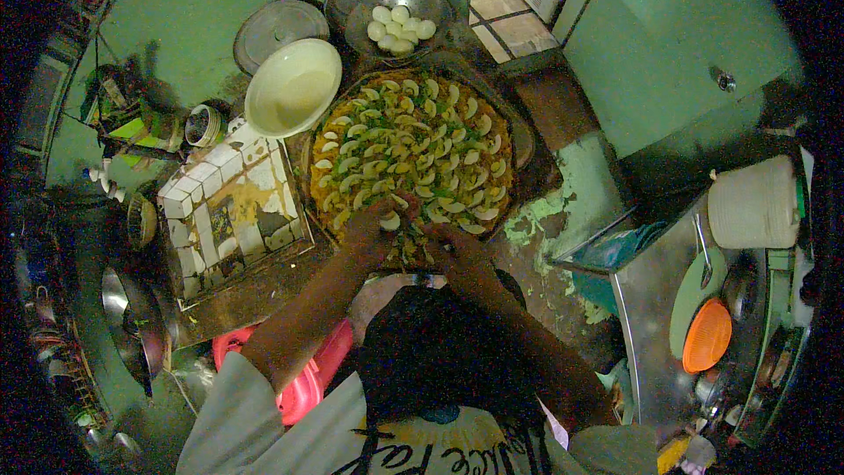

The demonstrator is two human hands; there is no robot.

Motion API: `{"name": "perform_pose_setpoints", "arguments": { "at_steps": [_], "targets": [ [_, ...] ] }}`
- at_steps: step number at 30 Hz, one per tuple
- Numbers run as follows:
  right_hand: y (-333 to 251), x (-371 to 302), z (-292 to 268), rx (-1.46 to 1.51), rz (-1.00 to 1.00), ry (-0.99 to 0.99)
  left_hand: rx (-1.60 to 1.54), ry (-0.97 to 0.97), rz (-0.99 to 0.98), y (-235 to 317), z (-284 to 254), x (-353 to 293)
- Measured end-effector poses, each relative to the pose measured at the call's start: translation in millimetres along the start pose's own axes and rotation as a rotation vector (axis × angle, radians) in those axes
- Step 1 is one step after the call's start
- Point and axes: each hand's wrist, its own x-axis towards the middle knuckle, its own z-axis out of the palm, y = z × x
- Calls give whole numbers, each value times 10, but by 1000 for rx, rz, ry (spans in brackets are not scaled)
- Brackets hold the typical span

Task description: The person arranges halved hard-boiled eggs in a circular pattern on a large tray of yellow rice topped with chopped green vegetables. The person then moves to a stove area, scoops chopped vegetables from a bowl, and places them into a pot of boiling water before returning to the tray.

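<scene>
- The broad round pan [517, 148] of orange-yellow food, strewn with green herbs and pale crescent slices [349, 163], lay directly before the person.
- The left grip [369, 229] seemed to pinch a pale curved piece [389, 222]; a slick surface could have let it slip out askew.
- Whether the right grip [454, 246] was closed could not be told; low over the near edge, it might have smeared slices.
- The round cream bowl [294, 88] stood beside the pan, where a careless forearm could have knocked it.
</scene>
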Motion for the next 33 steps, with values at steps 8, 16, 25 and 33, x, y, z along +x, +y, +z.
{"name": "perform_pose_setpoints", "arguments": {
  "at_steps": [8, 16, 25, 33],
  "targets": [
    [417, 482, 48, -31, 118, 26, 81, 123, -107, 249, 208, -50],
    [-154, 37, -325, 432, 256, 40, 755, 174, 169, 552, 313, -313],
    [-298, 85, -698, 595, 180, 198, 1827, 179, 731, 669, 323, 381],
    [-22, -233, -1031, 496, 279, 312, 901, 1, 341, 1086, 394, 25]
  ]
}}
